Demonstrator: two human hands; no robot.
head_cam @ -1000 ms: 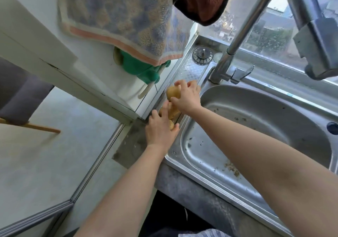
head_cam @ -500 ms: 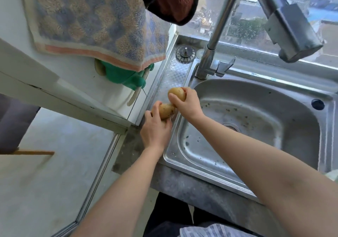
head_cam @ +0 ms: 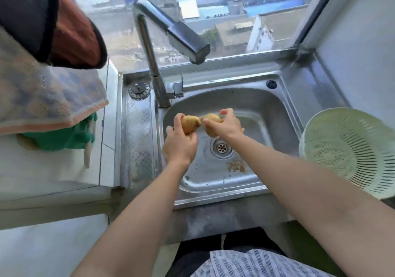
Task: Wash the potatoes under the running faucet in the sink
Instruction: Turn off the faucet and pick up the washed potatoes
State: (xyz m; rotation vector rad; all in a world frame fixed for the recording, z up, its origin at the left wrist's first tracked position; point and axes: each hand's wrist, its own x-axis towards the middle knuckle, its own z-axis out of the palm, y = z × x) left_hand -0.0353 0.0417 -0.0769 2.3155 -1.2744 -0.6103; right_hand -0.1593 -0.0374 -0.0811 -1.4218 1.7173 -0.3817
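Daylit window [head_cam: 235, 20] over rooftops, white tiled ledge [head_cam: 64, 176] at left, pale wall [head_cam: 363, 52] at right, grey floor [head_cam: 42, 255] below

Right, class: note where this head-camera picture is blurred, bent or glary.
Head view: the wide lens bows the window frame and sink rim; motion blur smears the right hand and right potato; the left hand and left potato look sharper; daylight glares on the faucet.
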